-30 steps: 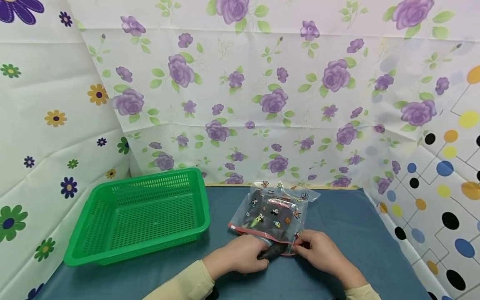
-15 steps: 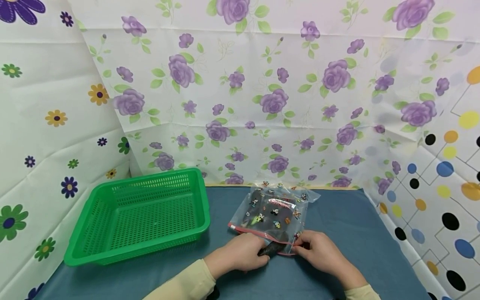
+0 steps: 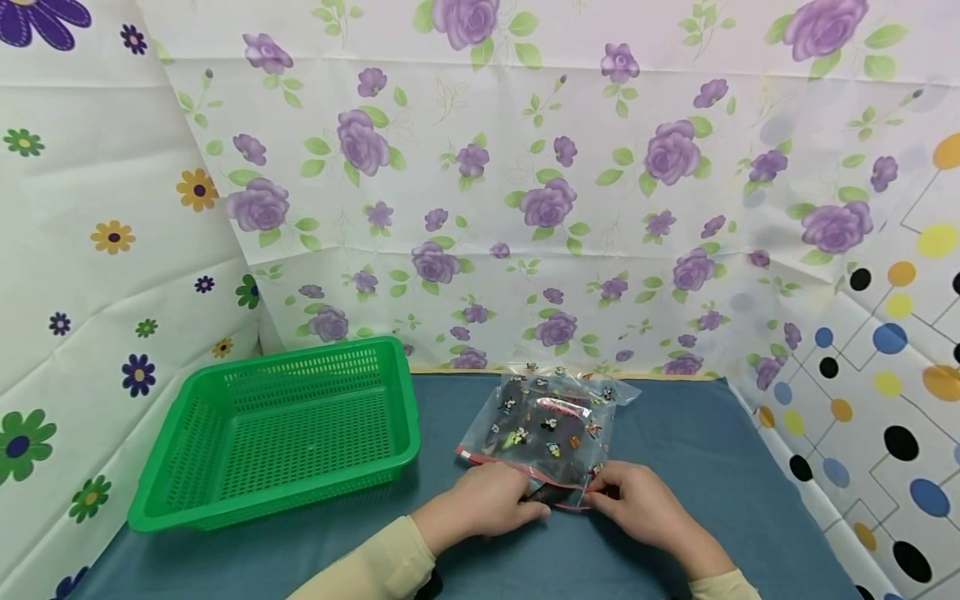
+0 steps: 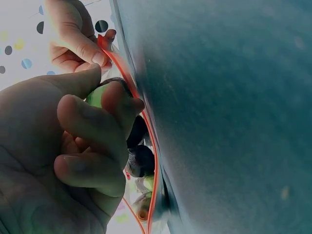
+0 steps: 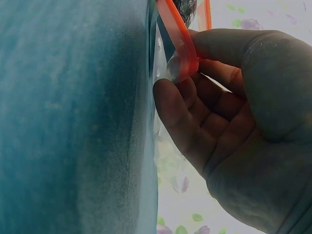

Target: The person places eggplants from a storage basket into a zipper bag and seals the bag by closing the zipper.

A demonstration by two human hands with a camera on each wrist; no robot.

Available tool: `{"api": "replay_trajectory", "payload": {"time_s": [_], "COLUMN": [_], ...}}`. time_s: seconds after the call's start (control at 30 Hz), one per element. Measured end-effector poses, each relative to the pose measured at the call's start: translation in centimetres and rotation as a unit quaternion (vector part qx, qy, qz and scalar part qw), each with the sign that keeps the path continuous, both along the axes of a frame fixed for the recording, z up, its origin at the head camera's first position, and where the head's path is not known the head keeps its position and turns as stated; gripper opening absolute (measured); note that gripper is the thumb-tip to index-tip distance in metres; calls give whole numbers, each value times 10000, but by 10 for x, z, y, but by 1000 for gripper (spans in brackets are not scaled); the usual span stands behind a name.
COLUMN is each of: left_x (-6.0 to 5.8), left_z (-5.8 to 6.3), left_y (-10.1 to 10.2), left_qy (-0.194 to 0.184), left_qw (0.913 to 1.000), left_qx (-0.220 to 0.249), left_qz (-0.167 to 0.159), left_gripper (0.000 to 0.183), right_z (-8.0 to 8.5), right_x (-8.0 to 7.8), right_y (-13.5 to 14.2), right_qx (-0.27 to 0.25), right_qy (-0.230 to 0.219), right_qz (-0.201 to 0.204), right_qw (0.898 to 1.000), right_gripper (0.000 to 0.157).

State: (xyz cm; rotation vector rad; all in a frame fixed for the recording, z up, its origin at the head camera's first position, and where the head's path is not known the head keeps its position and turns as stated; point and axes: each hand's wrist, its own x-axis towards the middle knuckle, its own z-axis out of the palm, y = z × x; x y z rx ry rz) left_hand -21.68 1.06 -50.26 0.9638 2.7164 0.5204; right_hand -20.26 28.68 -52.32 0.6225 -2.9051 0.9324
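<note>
A clear zip bag (image 3: 536, 450) with red edging and small cartoon prints lies on the table, with dark things inside. At its mouth, my left hand (image 3: 491, 500) pinches a dark eggplant (image 3: 551, 493) by its green end. In the left wrist view the thumb and fingers close around that green part (image 4: 94, 96); the rest runs into the bag. Other dark eggplants (image 4: 141, 161) with green ends show within the red-edged opening. On the right corner of the mouth, my right hand (image 3: 637, 504) pinches the red edge (image 5: 187, 58) between thumb and fingers, holding it up.
A green perforated plastic basket (image 3: 405, 442) stands left of the bag on the blue cloth (image 3: 712, 467). Flowered sheets (image 3: 450, 292) hang at the back and left, and a dotted sheet (image 3: 862, 400) borders the right side.
My left hand has moved slightly right toward the mouth, and the eggplant has slid deeper into the bag, with less of it showing. The right hand keeps its place on the edge.
</note>
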Motion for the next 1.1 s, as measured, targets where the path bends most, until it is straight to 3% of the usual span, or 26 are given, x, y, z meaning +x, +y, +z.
{"api": "replay_trajectory", "payload": {"time_s": [0.13,0.37,0.6,0.9,1.1], "left_x": [-2,-3,0,1,3], "left_z": [-1,-4,-3,-3,-2], "left_y": [0,0,-5,-6,-7], "left_qy": [50,-294,-303,61,417], "left_qw": [9999,9989,9984,9982,9984], "left_qx": [42,148,149,9,-42], "left_qz": [-106,-319,-452,-598,-368], "left_gripper": [43,24,11,25,36], "right_z": [0,0,1,0,-1], "right_x": [0,-1,0,-1,-1], "right_y": [0,0,0,1,1], "right_qx": [38,53,76,135,168], "right_qy": [11,-61,-71,-44,-65], "right_qz": [-37,29,22,17,-31], "right_qw": [10000,10000,9999,9999,9998], "right_gripper": [14,10,10,11,12]}}
